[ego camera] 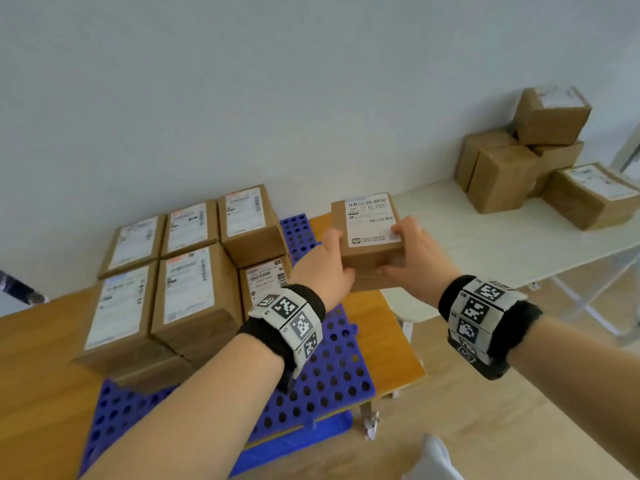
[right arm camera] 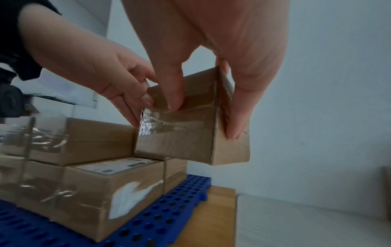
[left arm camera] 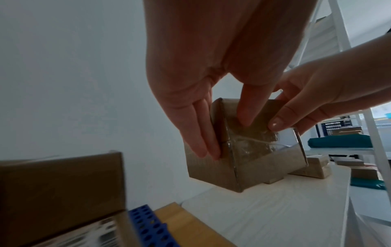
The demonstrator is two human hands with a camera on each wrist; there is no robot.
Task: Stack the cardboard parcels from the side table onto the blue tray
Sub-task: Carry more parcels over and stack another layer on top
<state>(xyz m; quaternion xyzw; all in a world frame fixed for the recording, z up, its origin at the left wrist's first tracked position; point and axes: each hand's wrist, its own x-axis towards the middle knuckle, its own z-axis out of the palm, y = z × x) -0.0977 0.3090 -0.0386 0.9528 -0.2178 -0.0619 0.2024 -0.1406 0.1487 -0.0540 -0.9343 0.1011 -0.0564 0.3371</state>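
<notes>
Both forearms are reaching forward from the bottom of the head view, each wearing a black wristband with printed square markers. Left hand [ego camera: 322, 268] is gripping the near left corner of the held parcel [ego camera: 372, 237], with straight fingers lying flat along its left face and the thumb pressing the taped near end. Right hand [ego camera: 412, 258] is mirroring that grip on the right side, its thumb on the near end and its fingers down the right face, one fingertip touching the label's edge. The held parcel is hanging in the air between the blue tray [ego camera: 329, 372] and the white side bench [ego camera: 485, 230], label facing up, its long axis pointing away from the person toward the wall.

Stacked parcels [ego camera: 187, 271] are filling the left part of the blue tray, two layers deep in the right wrist view, labels up. The tray is lying on a wooden bench [ego camera: 34, 375]; its left end is hiding under the stack and the left forearm.

Remaining parcels [ego camera: 540, 157] are sitting piled at the far right of the side bench, one tilted on top. Label print is too blurred to read.
</notes>
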